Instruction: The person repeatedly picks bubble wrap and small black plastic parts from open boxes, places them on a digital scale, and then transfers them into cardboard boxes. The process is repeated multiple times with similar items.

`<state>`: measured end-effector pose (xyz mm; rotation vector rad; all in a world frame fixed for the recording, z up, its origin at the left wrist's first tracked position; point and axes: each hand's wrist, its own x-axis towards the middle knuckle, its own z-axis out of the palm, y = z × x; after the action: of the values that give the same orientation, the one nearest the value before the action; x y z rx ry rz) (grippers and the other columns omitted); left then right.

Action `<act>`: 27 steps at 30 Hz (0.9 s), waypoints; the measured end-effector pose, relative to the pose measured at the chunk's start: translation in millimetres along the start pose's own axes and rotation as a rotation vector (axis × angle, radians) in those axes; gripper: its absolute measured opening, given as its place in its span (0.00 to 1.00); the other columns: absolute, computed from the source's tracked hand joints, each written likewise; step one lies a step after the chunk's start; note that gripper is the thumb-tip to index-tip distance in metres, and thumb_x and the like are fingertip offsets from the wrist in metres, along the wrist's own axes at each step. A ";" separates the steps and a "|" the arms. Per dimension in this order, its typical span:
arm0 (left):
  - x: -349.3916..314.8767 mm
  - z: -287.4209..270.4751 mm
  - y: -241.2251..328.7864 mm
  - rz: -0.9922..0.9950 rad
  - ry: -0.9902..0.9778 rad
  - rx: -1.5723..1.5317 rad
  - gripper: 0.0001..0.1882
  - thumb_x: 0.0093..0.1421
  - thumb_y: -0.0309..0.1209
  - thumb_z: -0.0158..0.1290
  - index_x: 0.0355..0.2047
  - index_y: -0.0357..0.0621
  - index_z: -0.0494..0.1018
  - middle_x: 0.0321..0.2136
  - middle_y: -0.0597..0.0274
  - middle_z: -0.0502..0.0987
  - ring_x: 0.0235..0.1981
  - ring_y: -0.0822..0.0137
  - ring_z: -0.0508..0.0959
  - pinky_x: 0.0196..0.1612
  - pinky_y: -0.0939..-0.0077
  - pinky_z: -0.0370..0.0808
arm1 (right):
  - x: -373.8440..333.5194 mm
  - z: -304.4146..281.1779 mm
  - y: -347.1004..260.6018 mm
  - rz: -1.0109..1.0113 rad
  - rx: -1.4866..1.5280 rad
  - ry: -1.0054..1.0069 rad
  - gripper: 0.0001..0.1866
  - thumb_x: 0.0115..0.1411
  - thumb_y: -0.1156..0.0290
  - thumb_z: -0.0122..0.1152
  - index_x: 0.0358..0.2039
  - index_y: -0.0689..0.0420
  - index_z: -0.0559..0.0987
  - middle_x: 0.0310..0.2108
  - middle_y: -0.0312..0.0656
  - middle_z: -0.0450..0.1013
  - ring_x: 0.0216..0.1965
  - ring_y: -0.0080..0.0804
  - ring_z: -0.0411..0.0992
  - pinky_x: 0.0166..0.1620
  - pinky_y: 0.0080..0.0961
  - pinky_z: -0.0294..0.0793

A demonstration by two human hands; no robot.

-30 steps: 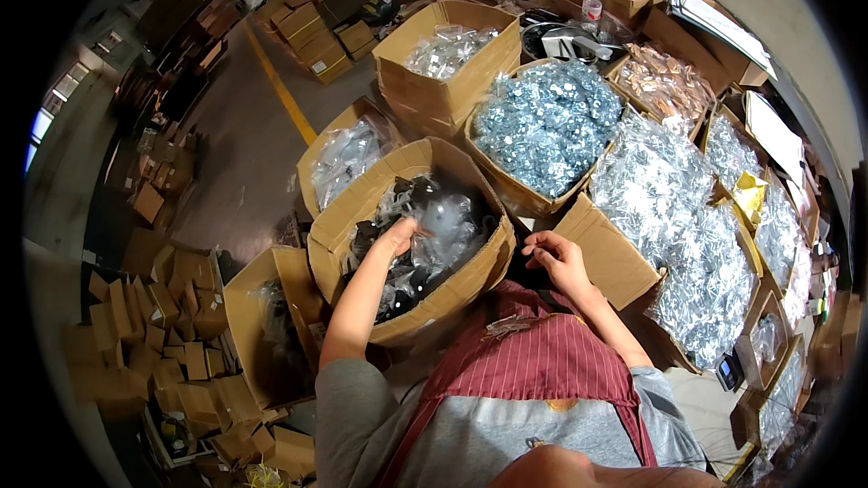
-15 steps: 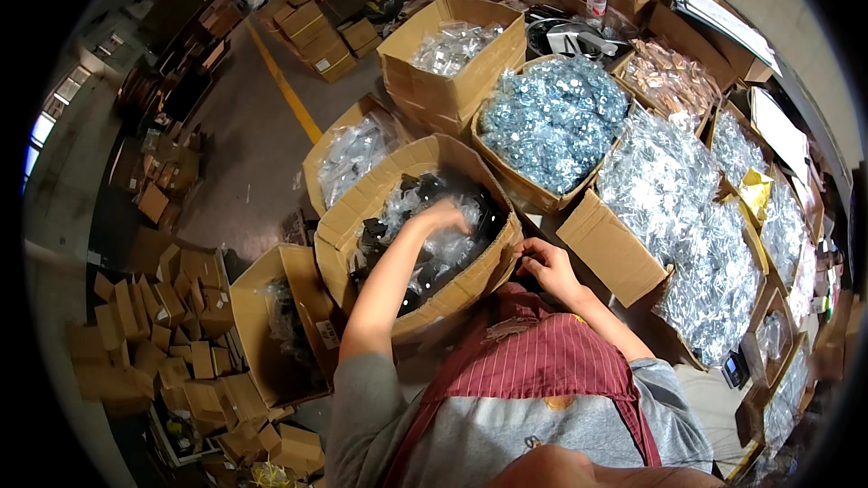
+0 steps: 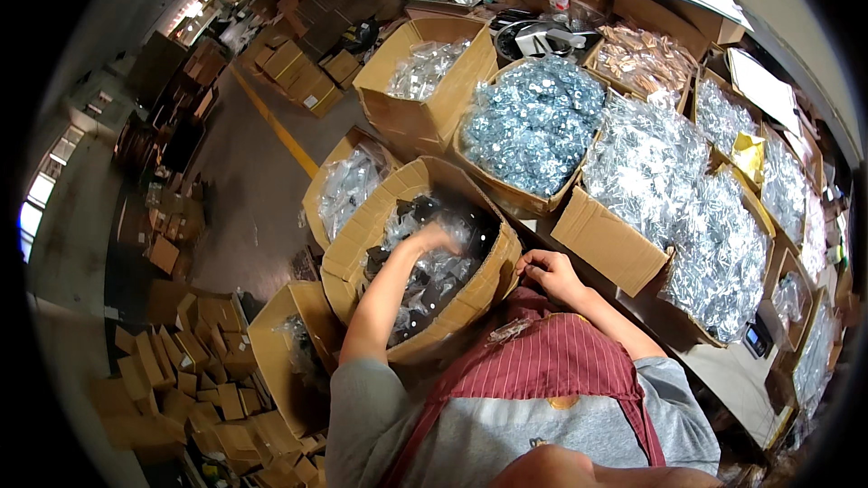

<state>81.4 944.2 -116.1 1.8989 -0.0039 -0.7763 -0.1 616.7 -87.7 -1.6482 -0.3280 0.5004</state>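
Black parts (image 3: 418, 318) with pale dots lay mixed with clear plastic bags (image 3: 434, 264) inside an open cardboard box (image 3: 348, 258) in the head view. Reading a clock face centred on that box, with 12 at the top, the person's left forearm crossed its rim from 7 o'clock. The left hand (image 3: 438, 237) was down among the bagged contents, just off centre toward 1 o'clock. It was blurred, and I could not tell whether its fingers were apart or clamped on anything.

Just outside the rim at 3 o'clock was the right hand (image 3: 550, 273), its fingers curled and the thumb close to them. I could not tell whether the tips met, pinched something or touched the cardboard. A maroon striped apron (image 3: 542, 361) showed at 4 o'clock.

Around the box stood other cartons. A smaller carton (image 3: 312, 208) with clear bags sat just beside it between 10 and 11 o'clock, and a taller carton (image 3: 411, 113) of bagged pieces stood at 12. Bluish metal parts (image 3: 533, 126) in bags were heaped at 1 o'clock, with a clear bottle (image 3: 559, 2) well beyond them. Copper-coloured bagged parts (image 3: 644, 56) lay between 1 and 2, and silvery bagged parts (image 3: 646, 149) at 2. Another carton (image 3: 280, 352) was near at 8 o'clock, with a pile of cardboard boxes (image 3: 208, 380) beyond it. A yellow floor line (image 3: 276, 126) ran between 10 and 11.
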 end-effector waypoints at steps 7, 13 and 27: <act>0.1 1.5 -34.9 0.146 -0.003 0.165 0.23 0.38 0.27 0.67 0.37 0.36 0.75 0.31 0.55 0.80 0.35 0.61 0.80 0.41 0.67 0.76 | 3.8 3.8 6.0 -0.009 -0.095 -0.044 0.07 0.61 0.80 0.53 0.38 0.63 0.78 0.32 0.38 0.79 0.34 0.22 0.75 0.41 0.22 0.75; -31.8 21.2 -10.4 0.358 0.366 0.516 0.23 0.46 0.34 0.65 0.43 0.40 0.76 0.37 0.54 0.81 0.37 0.61 0.80 0.42 0.67 0.77 | 3.8 -8.2 20.5 -0.045 0.103 0.160 0.14 0.62 0.82 0.51 0.49 0.64 0.71 0.37 0.42 0.77 0.33 0.27 0.76 0.39 0.24 0.77; -14.4 -1.7 14.6 -0.150 -0.239 -0.173 0.28 0.38 0.21 0.68 0.43 0.39 0.74 0.38 0.59 0.80 0.41 0.65 0.79 0.48 0.68 0.75 | 2.8 15.5 28.4 0.087 0.078 -0.003 0.09 0.63 0.81 0.52 0.44 0.65 0.74 0.35 0.40 0.77 0.36 0.21 0.74 0.40 0.22 0.75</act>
<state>75.8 943.7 -96.3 1.6478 0.0556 -1.0674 -7.5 627.4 -117.4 -1.5907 -0.2363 0.5739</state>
